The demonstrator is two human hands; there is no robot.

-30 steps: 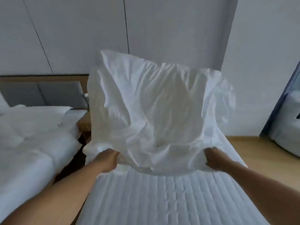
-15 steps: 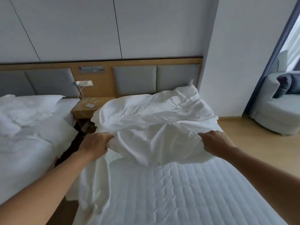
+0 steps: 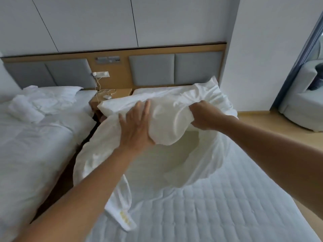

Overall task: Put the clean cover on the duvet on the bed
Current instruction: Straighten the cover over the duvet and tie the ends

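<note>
Since the white duvet cover (image 3: 174, 163) looks light and limp, 2 corners seem the best hold; right hand (image 3: 202, 116) clutches a bunch, left hand (image 3: 138, 126) presses it flat-fingered.

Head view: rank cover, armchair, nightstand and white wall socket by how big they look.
1. cover
2. armchair, farther off and cropped by the frame, so true size unsure
3. nightstand, partly hidden by the cover
4. socket
</note>
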